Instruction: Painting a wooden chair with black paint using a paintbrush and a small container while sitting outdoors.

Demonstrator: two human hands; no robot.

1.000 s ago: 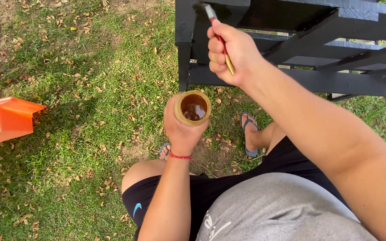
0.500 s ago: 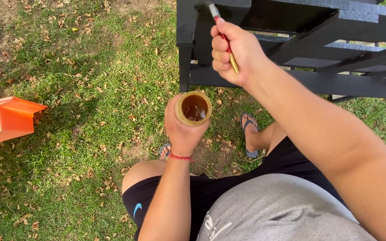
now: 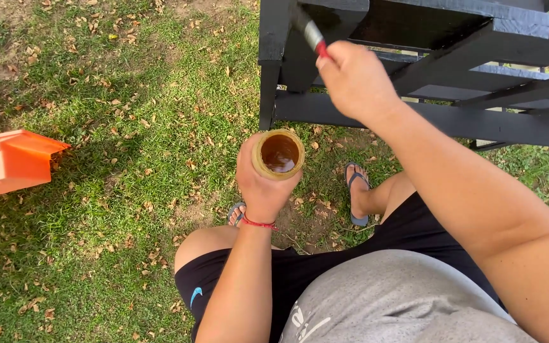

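Right hand [image 3: 357, 82] brushes black frame [image 3: 478, 121]; left hand [image 3: 263, 184] holds cup [image 3: 279, 154]

- Two hands: the left hand [image 3: 260, 184] and the right hand [image 3: 356, 82].
- One round can [image 3: 278, 154] of brown liquid.
- One paintbrush [image 3: 309, 30].
- One black wooden frame [image 3: 414, 117].
- One orange plastic piece [image 3: 7, 163].
- Two blue flip-flops: one flip-flop [image 3: 357, 197] in full view, the other flip-flop [image 3: 235, 213] mostly hidden.
- One red wristband [image 3: 258, 223].
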